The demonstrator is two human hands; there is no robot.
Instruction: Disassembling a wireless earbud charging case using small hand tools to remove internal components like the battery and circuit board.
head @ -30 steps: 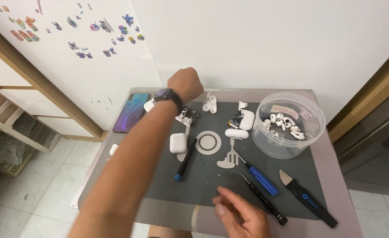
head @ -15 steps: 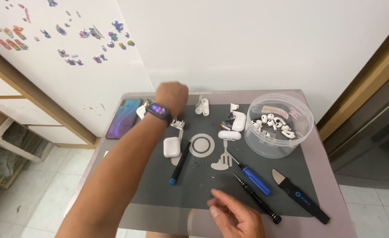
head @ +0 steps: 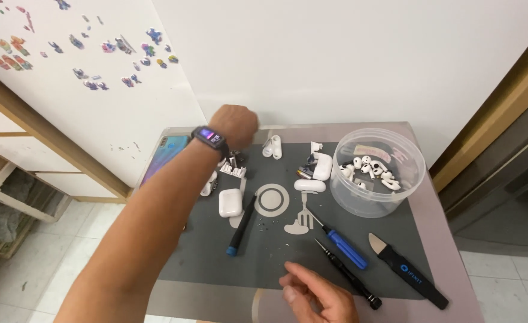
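The left hand (head: 235, 124) is curled into a loose fist above the far left part of the desk (head: 443, 239), over a small white ridged part (head: 233, 170); whether it grips anything cannot be told. A dark wristband (head: 209, 139) sits on that wrist. The right hand (head: 315, 296) rests open at the near edge, fingers spread, holding nothing, just beside a black screwdriver (head: 348, 281). A white earbud case (head: 230, 202) lies near the middle, and a clear tub (head: 379, 173) of earbuds stands at the far right corner.
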